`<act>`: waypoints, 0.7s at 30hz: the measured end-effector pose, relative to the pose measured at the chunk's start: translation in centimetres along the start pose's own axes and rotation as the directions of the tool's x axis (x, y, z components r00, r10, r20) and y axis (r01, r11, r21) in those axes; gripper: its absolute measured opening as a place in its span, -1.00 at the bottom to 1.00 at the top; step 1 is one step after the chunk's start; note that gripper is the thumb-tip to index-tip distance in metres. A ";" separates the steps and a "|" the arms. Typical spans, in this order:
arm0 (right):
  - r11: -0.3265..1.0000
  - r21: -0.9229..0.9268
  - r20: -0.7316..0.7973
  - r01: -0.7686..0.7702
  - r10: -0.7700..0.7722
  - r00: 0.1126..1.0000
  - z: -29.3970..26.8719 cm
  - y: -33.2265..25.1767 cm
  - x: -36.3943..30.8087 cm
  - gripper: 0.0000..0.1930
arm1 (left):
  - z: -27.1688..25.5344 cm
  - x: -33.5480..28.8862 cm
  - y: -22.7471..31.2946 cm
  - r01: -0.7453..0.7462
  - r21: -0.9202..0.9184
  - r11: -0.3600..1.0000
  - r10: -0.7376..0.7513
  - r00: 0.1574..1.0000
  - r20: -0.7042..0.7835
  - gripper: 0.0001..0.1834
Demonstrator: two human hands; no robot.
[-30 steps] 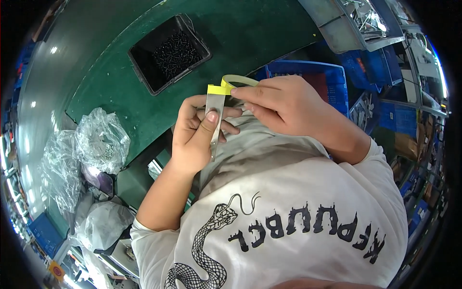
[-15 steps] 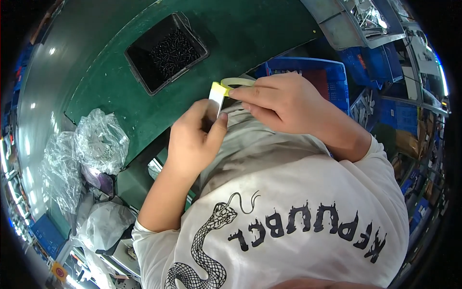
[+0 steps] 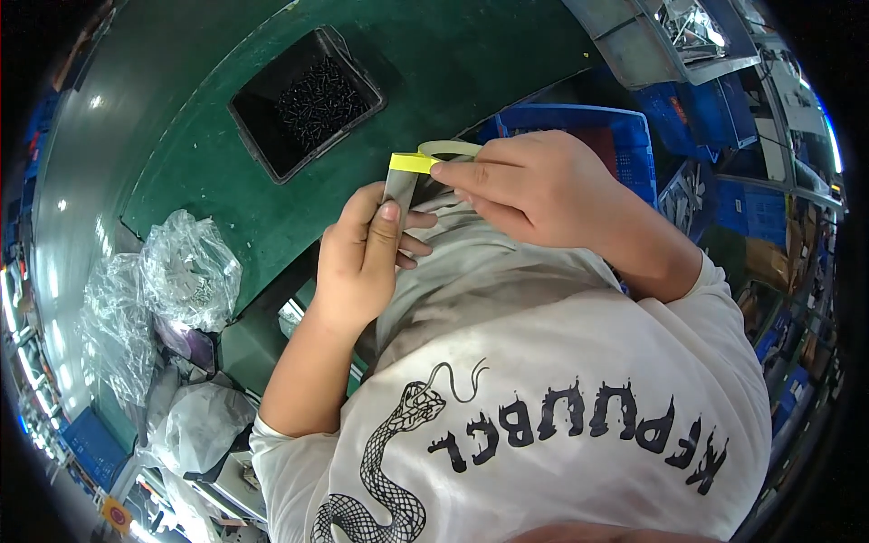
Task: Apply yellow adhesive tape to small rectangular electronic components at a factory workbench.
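Observation:
My left hand [image 3: 362, 262] grips a narrow flat grey strip [image 3: 398, 188], thumb pressed along its face. A yellow tape piece [image 3: 413, 162] sits across the strip's top end. My right hand [image 3: 534, 185] pinches that yellow tape with its fingertips, and a pale loop of tape [image 3: 450, 147] curls up above them. Both hands are held close in front of my white shirt, just off the edge of the green table [image 3: 226, 181].
A black square tray of small dark screws [image 3: 308, 100] lies on the green table ahead of the hands. Clear plastic bags [image 3: 181, 271] pile up at the left. Blue crates [image 3: 625, 136] stand behind my right hand, and grey bins [image 3: 670, 36] at upper right.
The strip and both hands have stayed nearly in place. The yellow tape now lies flatter across the strip's top, with my right fingers pressed closer on it.

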State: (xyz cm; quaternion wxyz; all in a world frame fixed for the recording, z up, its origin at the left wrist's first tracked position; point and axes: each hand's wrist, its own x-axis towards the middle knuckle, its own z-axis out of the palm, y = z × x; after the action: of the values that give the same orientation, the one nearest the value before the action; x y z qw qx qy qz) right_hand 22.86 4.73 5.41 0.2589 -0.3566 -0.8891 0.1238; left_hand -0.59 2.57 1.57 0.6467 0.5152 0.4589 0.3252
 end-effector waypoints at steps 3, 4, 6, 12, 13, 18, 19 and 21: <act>1.000 -0.002 -0.008 0.007 -0.007 1.000 0.0 0.1 -0.1 -0.66 | -0.1 -0.1 0.1 -0.027 -0.005 1.000 0.027 0.999 0.023 -0.65; 1.000 -0.019 -0.008 0.006 -0.006 1.000 -0.1 0.1 -0.1 -0.65 | -0.1 -0.1 0.1 -0.029 0.001 1.000 0.029 0.999 0.032 -0.65; 0.999 -0.037 -0.008 0.003 -0.004 1.000 -0.2 0.2 -0.1 -0.64 | -0.1 -0.1 0.2 -0.014 -0.013 1.000 0.014 0.999 0.032 -0.65; 0.998 -0.056 0.023 0.000 0.001 1.000 0.2 0.2 -0.2 -0.62 | -0.1 -0.1 0.1 0.005 -0.066 0.998 -0.002 0.999 0.041 -0.65; 0.999 -0.050 0.014 0.005 -0.005 1.000 0.3 0.3 -0.2 -0.62 | -0.1 -0.1 0.1 0.003 -0.097 0.995 0.002 0.999 0.052 -0.65; 0.999 -0.036 0.002 0.031 -0.031 1.000 0.4 0.4 0.2 -0.64 | -1.0 0.4 -0.6 -0.086 -0.233 0.969 0.105 0.992 0.071 -0.72; 0.997 -0.051 0.016 0.051 -0.050 0.999 0.3 0.5 0.2 -0.65 | -1.3 0.5 -0.7 -0.062 -0.283 0.957 0.100 0.987 0.123 -0.75; 0.996 -0.056 0.024 0.077 -0.075 0.997 0.6 0.3 0.3 -0.65 | -1.5 0.4 -0.8 -0.075 -0.260 0.963 0.114 0.983 0.141 -0.78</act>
State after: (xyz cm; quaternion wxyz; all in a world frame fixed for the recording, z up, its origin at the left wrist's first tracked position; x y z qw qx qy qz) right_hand 22.59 5.14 4.88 0.2435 -0.3284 -0.9079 0.0925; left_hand -1.87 3.26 0.66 0.7246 0.4734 0.3368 0.3707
